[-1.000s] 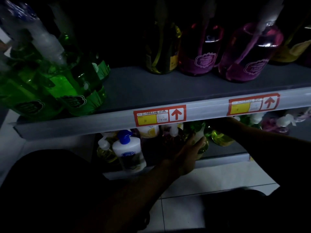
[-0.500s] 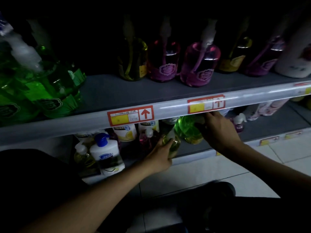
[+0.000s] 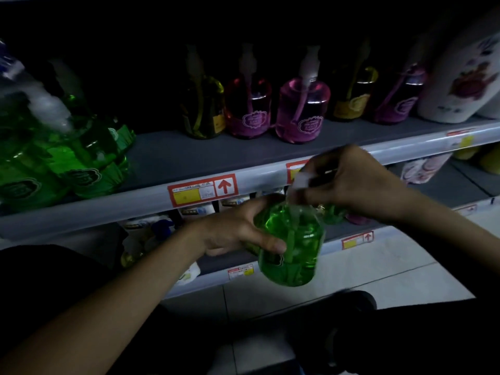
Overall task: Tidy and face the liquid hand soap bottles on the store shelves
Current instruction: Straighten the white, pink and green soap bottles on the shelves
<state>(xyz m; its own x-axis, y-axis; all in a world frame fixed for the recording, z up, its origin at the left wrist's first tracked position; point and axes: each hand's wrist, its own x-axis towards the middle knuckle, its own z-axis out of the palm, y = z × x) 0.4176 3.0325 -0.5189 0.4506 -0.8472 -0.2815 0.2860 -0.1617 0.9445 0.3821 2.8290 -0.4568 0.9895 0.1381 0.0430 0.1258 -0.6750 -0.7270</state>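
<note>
At far left, on the upper shelf (image 3: 189,155): a cluster of green bottles (image 3: 67,163), crowded together and leaning, labels at mixed angles. To my eye this is where the colour belongs.

Shelf edge, left of centre: price tag (image 3: 203,189) with a red arrow pointing up, so it prices the row above it.

Centre, low: my left hand (image 3: 235,234), wrapped round the body of one green bottle (image 3: 292,247), thumb across the front. I hold it this way to steady the weight and leave the top free.

The bottle itself: off any shelf, upright, out in front of the lower shelf (image 3: 446,185) and above the floor tiles. Its label is low on the body and partly under my thumb; which way it faces I cannot tell.

Upper shelf, centre: one yellow bottle (image 3: 205,109), then two pink bottles (image 3: 303,112) side by side, set back from the edge, labels forward.

Right of centre: my right hand (image 3: 351,182), fingers closed on the pump (image 3: 300,182) at the top of the held bottle. The hand is blurred; I judge it is turning the spout into line with the label before the bottle is shelved.

Upper shelf, further right: another yellow and another pink bottle, dim.

Far right: a large white bottle (image 3: 460,82), a different product.
</note>
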